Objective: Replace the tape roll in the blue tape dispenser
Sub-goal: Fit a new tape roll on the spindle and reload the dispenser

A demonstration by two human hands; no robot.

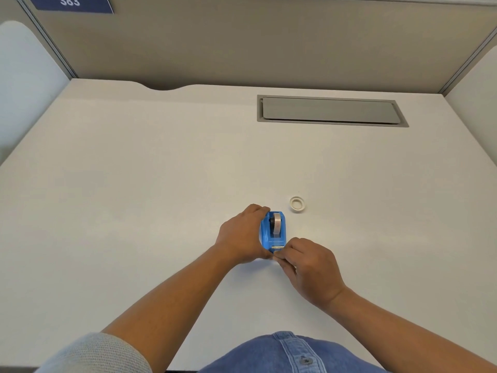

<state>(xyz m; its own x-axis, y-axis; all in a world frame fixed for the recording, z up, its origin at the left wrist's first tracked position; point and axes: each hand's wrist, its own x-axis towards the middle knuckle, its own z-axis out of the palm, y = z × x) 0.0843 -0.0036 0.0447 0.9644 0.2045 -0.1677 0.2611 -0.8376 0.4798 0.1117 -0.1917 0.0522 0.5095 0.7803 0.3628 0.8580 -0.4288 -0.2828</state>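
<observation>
The blue tape dispenser (269,232) stands on the white desk (134,184), its cutter end toward me. A roll of tape (277,224) sits upright in its cradle. My left hand (242,235) wraps the dispenser's left side, fingers curled over its far end. My right hand (309,267) is at the cutter, thumb and forefinger pinched together at the blade; I cannot make out a tape end between them. A small white empty tape core (297,203) lies flat on the desk just beyond and right of the dispenser.
A grey cable hatch (330,110) is set into the desk at the back right. Beige partition walls (242,41) close the desk at the back and sides. A blue sign (70,2) reading 383 is at the top left.
</observation>
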